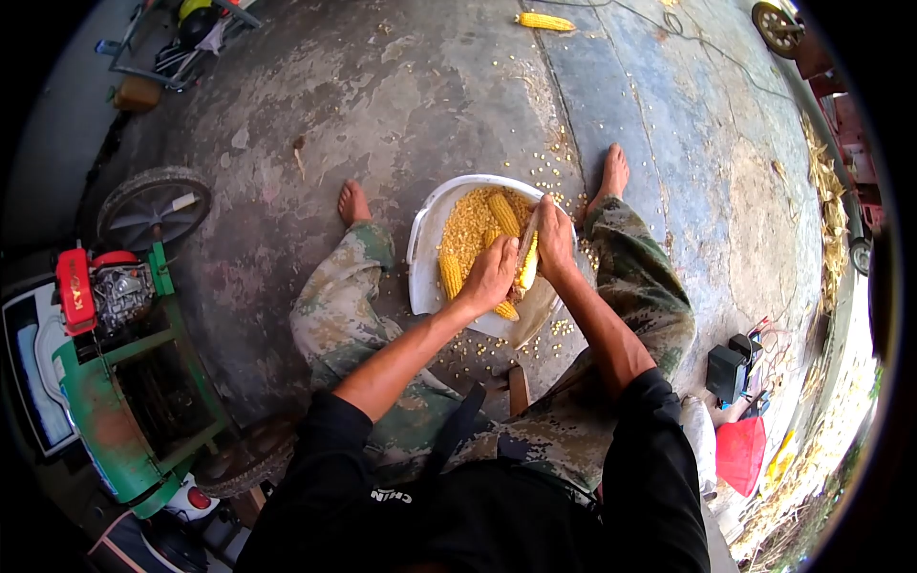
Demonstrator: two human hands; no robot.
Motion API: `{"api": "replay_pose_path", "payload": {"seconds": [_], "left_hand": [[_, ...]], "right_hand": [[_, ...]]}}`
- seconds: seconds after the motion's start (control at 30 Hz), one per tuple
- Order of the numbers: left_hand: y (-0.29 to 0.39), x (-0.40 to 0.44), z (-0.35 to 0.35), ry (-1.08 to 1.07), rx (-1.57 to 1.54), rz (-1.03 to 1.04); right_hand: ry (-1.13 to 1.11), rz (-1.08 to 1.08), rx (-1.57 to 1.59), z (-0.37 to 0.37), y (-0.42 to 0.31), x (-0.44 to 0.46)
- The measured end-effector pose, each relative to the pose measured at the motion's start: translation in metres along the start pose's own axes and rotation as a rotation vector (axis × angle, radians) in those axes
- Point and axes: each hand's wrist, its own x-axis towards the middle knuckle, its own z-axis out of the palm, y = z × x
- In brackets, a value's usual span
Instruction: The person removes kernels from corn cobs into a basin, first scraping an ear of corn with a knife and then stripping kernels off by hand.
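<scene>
A white basin (416, 250) sits between my knees, holding loose yellow kernels (465, 227) and several corn cobs. Over its right side both hands are closed around a corn cob (529, 265) that still bears yellow kernels. My left hand (491, 273) grips it from the left, near the lower end. My right hand (554, 239) wraps it from the right, thumb toward the top. A brownish strip lies along the cob between the hands; I cannot tell whether it is a stripped side or a separate piece. One whole cob (503, 214) rests on the kernels just beyond.
Kernels are scattered on the concrete floor around the basin. Another cob (544, 21) lies far ahead. A green machine with a red engine (76, 291) and wheels (153, 212) stands left. At right are a black box (729, 371) and a red object (741, 455).
</scene>
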Motion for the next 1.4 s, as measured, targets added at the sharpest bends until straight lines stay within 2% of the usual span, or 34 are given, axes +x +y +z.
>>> {"api": "replay_pose_path", "payload": {"seconds": [0.07,0.13,0.2,0.3,0.47,0.57,0.63,0.73,0.77,0.87,0.93,1.0,1.03,1.07,1.13,1.27,1.4], "left_hand": [[0.001,0.002,-0.002,-0.005,0.005,-0.008],[0.01,0.0,-0.006,-0.012,0.011,-0.018],[0.019,-0.003,-0.007,-0.055,-0.217,-0.058],[0.022,-0.004,-0.007,-0.052,-0.288,-0.103],[0.017,-0.004,0.0,-0.072,-0.159,-0.066],[0.017,-0.003,0.0,-0.03,-0.044,0.013],[0.029,-0.005,-0.005,-0.049,-0.067,-0.14],[0.024,-0.002,-0.005,0.051,-0.019,-0.105],[0.023,-0.003,-0.005,0.028,-0.053,-0.179],[0.016,-0.001,-0.006,0.005,-0.193,-0.21],[0.017,-0.001,-0.006,0.004,-0.209,-0.248],[0.019,-0.003,-0.007,-0.138,-0.253,-0.247],[0.025,-0.006,-0.006,-0.142,-0.104,-0.236],[0.019,-0.006,-0.004,-0.143,-0.104,-0.237],[0.007,-0.004,0.001,0.028,0.321,0.164],[0.004,-0.004,0.004,0.031,0.235,0.155],[0.005,-0.002,0.006,0.067,0.136,0.186]], "right_hand": [[-0.022,0.018,0.033,0.0,0.003,0.002],[-0.045,0.111,0.195,0.001,-0.001,0.003],[-0.033,0.065,0.139,-0.002,-0.007,0.0],[-0.012,0.039,0.101,-0.003,-0.012,-0.001],[-0.015,0.005,0.067,-0.003,-0.01,-0.002],[0.025,0.068,0.068,-0.002,0.006,0.003],[0.007,0.094,0.002,-0.003,0.003,0.001],[-0.006,0.063,0.123,0.006,0.01,-0.001],[-0.007,0.062,0.124,0.006,0.012,0.0],[0.007,0.057,0.122,0.001,0.004,0.0],[0.106,0.102,0.079,0.001,-0.012,-0.003],[0.103,0.122,0.076,0.0,-0.013,-0.003],[0.099,0.142,0.073,0.0,-0.013,-0.003],[0.1,0.143,0.072,0.0,-0.013,-0.004],[0.066,0.229,0.19,0.002,-0.01,-0.003],[0.107,0.221,0.231,0.006,0.011,0.004],[0.095,0.273,0.451,0.008,-0.004,0.0]]}}
